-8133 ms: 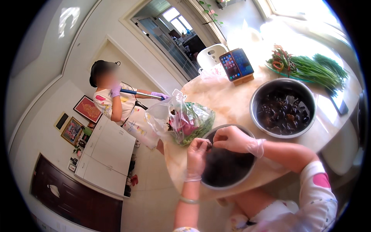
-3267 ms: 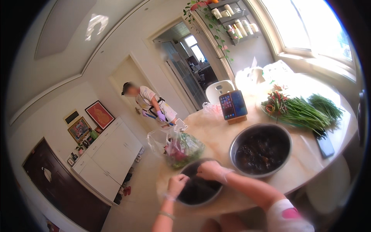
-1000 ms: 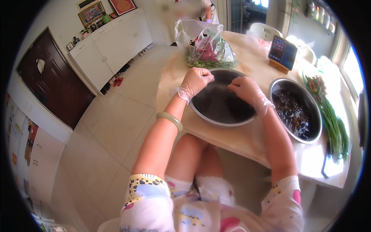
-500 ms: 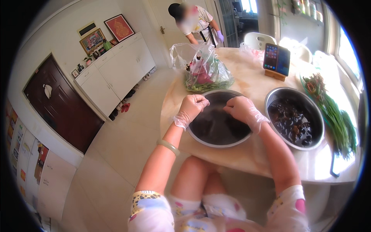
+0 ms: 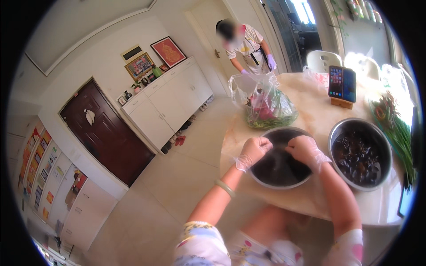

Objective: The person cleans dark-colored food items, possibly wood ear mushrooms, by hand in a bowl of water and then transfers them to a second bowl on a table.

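Both my hands wear clear plastic gloves and hang over a metal bowl (image 5: 282,187) of dark liquid. My left hand (image 5: 254,153) is closed in a pinch above the bowl's left side. Facing it, a short gap away, my right hand (image 5: 305,150) has its fingers pinched together too. Whatever lies between the fingertips is too small to make out. To the right stands a second metal bowl (image 5: 386,155), where dark, glossy, ragged pieces (image 5: 358,155) resembling wood ear mushrooms sit in liquid.
Behind my bowl is a clear plastic bag (image 5: 270,111) of greens and something reddish-purple. A phone (image 5: 341,83) leans on a wooden stand (image 5: 341,103). Long green stalks (image 5: 397,137) lie at the table's right. Across the table, a person (image 5: 248,44) in purple gloves stands near the bag.
My view has swung left, so the scene sits farther right and lower. Both hands keep their pinch over the bowl. The other person's second gloved hand now shows behind the bag.
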Tool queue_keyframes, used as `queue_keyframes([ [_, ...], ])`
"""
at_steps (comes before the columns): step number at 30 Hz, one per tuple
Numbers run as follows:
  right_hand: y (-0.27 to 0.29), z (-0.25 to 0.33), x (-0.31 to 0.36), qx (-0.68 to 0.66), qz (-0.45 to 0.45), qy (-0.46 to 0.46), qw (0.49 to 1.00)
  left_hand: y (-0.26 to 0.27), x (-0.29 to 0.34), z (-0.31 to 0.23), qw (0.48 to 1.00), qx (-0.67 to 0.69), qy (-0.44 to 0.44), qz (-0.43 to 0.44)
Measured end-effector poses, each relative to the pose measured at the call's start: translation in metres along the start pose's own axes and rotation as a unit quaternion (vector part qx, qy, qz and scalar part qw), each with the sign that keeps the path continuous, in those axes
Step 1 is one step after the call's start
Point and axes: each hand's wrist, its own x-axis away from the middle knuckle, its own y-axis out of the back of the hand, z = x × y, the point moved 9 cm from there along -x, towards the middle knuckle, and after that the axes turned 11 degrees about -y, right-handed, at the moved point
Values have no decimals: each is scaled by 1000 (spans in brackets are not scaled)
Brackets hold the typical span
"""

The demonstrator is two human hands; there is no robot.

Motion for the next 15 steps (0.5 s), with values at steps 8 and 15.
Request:
queue_keyframes([
  [8,0,4,2,13,5,4,1000,-1,4,-14,997,-68,-37,29],
  [15,1,3,3,36,-12,-8,999,-7,6,-28,988,-112,-86,63],
])
